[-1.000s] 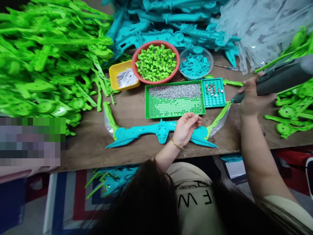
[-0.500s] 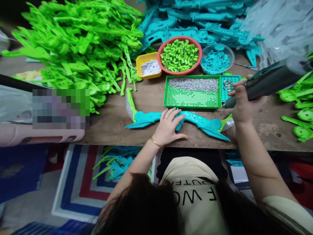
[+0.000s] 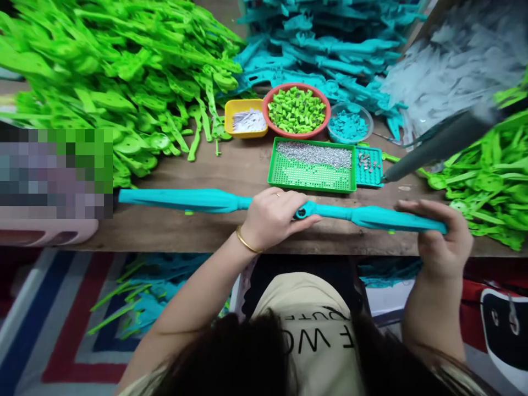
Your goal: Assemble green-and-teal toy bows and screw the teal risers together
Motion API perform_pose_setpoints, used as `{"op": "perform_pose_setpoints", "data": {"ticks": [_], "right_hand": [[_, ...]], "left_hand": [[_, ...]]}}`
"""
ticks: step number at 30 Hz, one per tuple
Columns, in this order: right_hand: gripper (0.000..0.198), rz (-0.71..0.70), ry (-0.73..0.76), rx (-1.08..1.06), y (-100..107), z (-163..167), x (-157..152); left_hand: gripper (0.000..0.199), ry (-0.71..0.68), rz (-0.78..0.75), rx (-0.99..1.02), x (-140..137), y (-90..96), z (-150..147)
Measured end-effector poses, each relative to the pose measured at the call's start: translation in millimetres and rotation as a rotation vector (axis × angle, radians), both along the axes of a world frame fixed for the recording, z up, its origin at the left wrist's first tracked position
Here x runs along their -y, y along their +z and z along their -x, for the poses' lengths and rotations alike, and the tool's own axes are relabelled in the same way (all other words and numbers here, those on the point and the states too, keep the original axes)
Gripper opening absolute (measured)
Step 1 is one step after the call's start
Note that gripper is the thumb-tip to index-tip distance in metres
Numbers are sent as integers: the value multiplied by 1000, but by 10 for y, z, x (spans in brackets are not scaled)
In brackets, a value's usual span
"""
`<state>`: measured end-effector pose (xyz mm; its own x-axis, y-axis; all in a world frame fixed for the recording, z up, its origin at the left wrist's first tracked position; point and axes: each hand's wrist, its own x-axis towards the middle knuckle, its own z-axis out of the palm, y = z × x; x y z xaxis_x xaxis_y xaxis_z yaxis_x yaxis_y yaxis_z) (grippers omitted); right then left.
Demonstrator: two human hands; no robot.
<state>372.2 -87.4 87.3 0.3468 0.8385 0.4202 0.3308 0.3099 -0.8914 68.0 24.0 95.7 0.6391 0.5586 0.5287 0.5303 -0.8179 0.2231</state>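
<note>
A long turquoise plastic part [image 3: 198, 200] is turned edge-on along the front of the table, with a round dark-centred fitting near its middle. My left hand [image 3: 274, 214] is closed around it just left of that fitting. At its right end, my right hand [image 3: 447, 236] pinches the tip between thumb and fingers. An electric screwdriver [image 3: 441, 143] slants over the table above my right hand, blurred and held by neither hand. Behind the part lies a green tray [image 3: 311, 184] of small metal screws, with a small turquoise tray [image 3: 369, 179] of metal pieces beside it.
Behind the trays stand a yellow tub [image 3: 246, 132] of white pieces, a red bowl [image 3: 266, 113] of green pieces and a clear bowl [image 3: 369, 121]. Heaps of green parts [image 3: 136, 71], turquoise parts [image 3: 330, 44] and translucent parts [image 3: 462, 71] surround them. A pink-framed object [image 3: 78, 234] sits at left.
My right hand has let go of the electric screwdriver and taken the turquoise part's right end. The part has been tipped from lying flat to edge-on, with my left hand closing around its middle.
</note>
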Motion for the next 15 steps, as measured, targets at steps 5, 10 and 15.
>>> {"op": "perform_pose_setpoints", "data": {"ticks": [5, 10, 15], "right_hand": [[25, -36, -28, -114, -47, -10, -126], [21, -37, -40, -106, -12, -11, -236], [20, -18, -97, -147, 54, -92, -301]], "left_hand": [[47, 53, 1, 50, 1, -72, -136], [47, 70, 34, 94, 33, -117, -200], [43, 305, -348, 350, -20, 53, 326]]}}
